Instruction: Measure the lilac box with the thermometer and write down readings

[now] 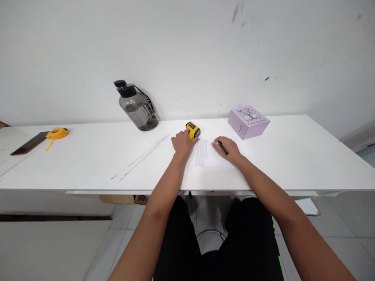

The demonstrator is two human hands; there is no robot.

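Note:
My left hand (183, 143) rests at the upper left of a white sheet of paper (215, 160). Its thumb and fingers close around the near end of a yellow-and-black tape measure (192, 128), which lies beside the sheet's top edge. Rows of small handwriting cover the left part of the paper. A black pen (222, 148) is pinched in my right hand (230, 148), which lies over the sheet's upper right. The pen's tip is hidden by the fingers.
A grey water bottle (137, 111) with a black lid stands near the wall. At right sits a purple tea box (249, 121). Far left lie an orange-yellow tape measure (58, 133) and a dark flat object (29, 143). The white table's front edge (216, 190) runs above my legs.

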